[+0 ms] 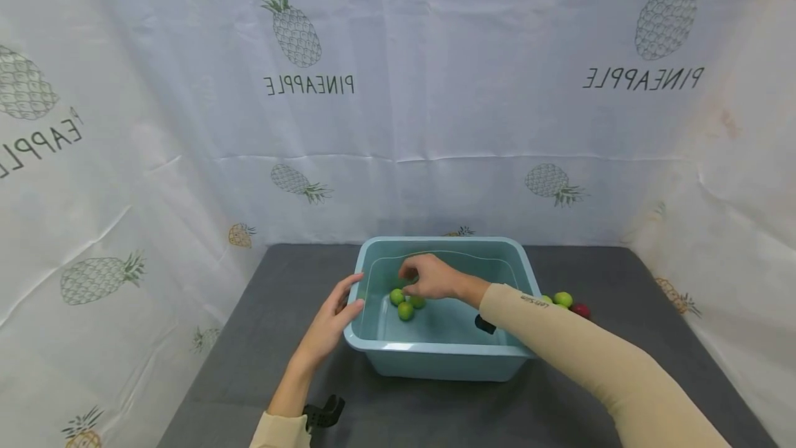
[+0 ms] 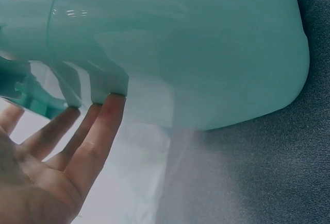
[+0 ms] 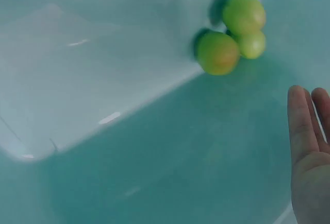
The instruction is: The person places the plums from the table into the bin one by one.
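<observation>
Tub (image 1: 435,348) on table (image 1: 249,337). Three green fruits (image 1: 405,310) inside it, bunched in its left part, between the two hands: just below the right hand's fingers, across the wall from the left hand. Right hand (image 1: 437,277) over the tub, fingers nearly straight in its wrist view, no grip seen there. Left hand (image 1: 329,323) at the left rim, fingers extended, fingertips touching the outer wall. More green fruits (image 1: 563,299) and a red one (image 1: 581,310) right of the tub, partly behind the sleeve (image 1: 572,344).

Two hands (image 1: 326,327) (image 1: 433,277), one basin (image 1: 435,348), six-plus fruits (image 1: 405,311)
</observation>
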Demonstrator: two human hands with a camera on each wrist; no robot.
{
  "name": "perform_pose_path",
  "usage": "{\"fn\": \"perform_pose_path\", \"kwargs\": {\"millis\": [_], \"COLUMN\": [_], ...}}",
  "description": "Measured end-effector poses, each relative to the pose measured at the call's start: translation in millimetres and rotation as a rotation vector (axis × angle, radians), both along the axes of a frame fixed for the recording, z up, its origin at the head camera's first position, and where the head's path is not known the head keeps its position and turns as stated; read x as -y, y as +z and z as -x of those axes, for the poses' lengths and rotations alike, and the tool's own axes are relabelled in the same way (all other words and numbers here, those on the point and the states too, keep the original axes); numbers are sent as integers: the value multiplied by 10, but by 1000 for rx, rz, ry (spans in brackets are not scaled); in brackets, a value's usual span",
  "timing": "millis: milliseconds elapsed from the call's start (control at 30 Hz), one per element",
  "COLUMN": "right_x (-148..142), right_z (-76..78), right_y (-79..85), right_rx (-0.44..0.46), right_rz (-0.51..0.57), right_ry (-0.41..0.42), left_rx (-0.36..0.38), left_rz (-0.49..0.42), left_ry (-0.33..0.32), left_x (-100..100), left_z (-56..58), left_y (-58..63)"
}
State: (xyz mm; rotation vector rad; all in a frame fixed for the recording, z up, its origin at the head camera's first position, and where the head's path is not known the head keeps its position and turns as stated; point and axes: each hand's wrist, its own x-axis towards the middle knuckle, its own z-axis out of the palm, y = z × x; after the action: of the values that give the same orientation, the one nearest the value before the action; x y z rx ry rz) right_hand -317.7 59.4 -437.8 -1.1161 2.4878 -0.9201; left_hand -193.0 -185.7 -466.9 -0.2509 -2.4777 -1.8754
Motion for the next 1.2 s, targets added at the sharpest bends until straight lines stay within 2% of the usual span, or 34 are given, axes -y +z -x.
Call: {"fn": "perform_pose_path", "kwargs": {"millis": [267, 500, 667, 867, 1200], "right_x": [-90, -246, -375, -529, -831], "right_z": [-61, -198, -313, -435, -637], "right_y": [358, 731, 921, 1042, 1124], "right_rx": [-45, -82, -122, -155, -256], "right_rz": [94, 186, 191, 226, 271], "right_ry": [-36, -59, -78, -110, -148], "left_rx": [12, 9, 18, 14, 15], "left_rz": [-3, -2, -8, -4, -10], "left_ry": [-3, -8, -5, -1, -6], "left_x": [7, 22, 12, 23, 17], "left_z": [-5, 8, 21, 25, 31], "left_y": [16, 22, 9, 2, -14]}}
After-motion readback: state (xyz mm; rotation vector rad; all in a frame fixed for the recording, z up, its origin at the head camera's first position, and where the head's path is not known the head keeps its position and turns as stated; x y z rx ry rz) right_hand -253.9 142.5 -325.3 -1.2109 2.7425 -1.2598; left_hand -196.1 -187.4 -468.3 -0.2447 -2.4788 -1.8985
